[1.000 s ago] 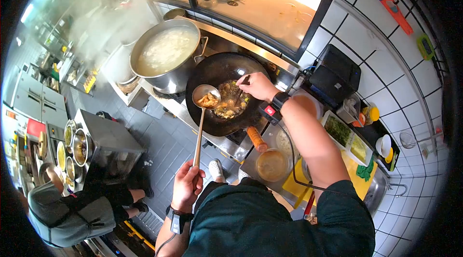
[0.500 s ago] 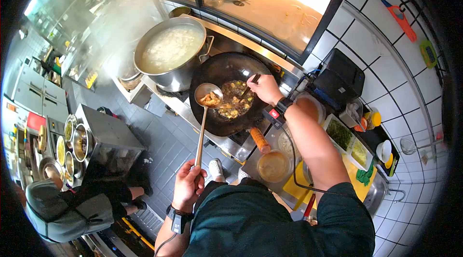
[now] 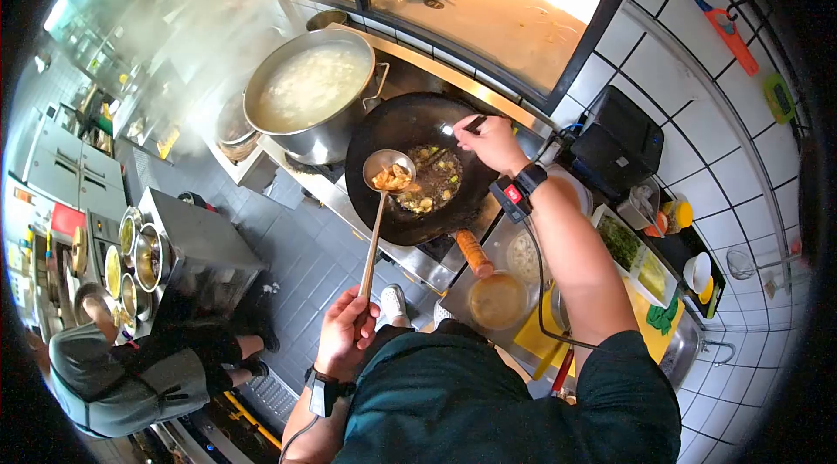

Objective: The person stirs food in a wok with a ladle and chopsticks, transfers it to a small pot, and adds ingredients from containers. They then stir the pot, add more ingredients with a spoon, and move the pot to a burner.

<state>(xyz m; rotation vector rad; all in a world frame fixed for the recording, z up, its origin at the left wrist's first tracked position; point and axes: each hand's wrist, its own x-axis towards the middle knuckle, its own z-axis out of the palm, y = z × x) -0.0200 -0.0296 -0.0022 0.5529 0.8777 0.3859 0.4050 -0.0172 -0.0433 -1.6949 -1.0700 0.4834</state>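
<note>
Head view: ladle (image 3: 390, 170), its bowl loaded with food pieces, hangs over the near rim of the black wok (image 3: 397, 120). Left hand (image 3: 344, 338) is clenched round the end of its long handle. Right hand (image 3: 494, 144) grasps a dark utensil (image 3: 473, 124) angled into the wok's food. Steaming stockpot (image 3: 323, 143) stands just beside the wok. Red patch on the right wristband (image 3: 513, 195): writing illegible.
</note>
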